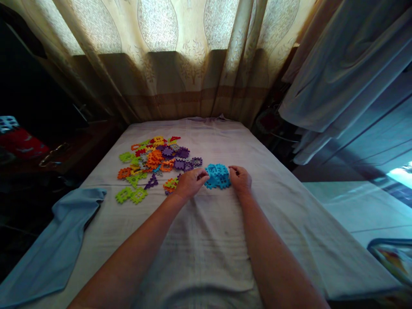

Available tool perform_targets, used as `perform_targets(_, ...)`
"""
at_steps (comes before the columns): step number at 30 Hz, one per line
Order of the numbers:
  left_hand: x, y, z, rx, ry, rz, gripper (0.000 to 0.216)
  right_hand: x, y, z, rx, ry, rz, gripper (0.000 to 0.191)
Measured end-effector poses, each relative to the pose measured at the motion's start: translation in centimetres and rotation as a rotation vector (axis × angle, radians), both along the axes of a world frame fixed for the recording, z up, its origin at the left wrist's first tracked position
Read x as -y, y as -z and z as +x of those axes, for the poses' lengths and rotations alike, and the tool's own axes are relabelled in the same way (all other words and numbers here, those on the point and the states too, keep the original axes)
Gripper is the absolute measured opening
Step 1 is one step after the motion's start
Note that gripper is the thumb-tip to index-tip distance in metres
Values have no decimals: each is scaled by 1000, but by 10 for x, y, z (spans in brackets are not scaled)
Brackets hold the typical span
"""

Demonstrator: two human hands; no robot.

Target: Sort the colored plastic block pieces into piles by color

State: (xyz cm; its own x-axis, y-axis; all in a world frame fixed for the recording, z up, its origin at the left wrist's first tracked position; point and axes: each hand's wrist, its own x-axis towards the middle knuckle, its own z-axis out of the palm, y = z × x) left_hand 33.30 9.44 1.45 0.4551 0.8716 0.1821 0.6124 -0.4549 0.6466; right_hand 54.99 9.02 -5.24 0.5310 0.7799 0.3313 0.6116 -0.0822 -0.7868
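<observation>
A light blue block (218, 175) built from interlocking plastic tiles sits on the white sheet of the bed (206, 240). My left hand (189, 183) grips its left side with the fingertips. My right hand (240, 179) presses against its right side. Just left of my left hand lies a loose pile of flat tiles (154, 161) in orange, green, purple, red and yellow. Two joined green tiles (131, 195) lie at the pile's near edge.
A blue cloth (61, 244) hangs over the bed's left edge. Patterned curtains (180, 64) hang behind the bed. Grey fabric (341, 73) drapes at the right. A dark side table (54, 154) stands at the left.
</observation>
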Motion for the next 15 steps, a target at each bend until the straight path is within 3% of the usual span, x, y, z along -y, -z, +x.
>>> perform_targets(9,0,9,13,-186,-57,208,12,-1,0,0,1,-15,-15,34)
perform_targets(15,-18,5,-37,-421,-257,215,21,-1,4,2,10,-17,7,36)
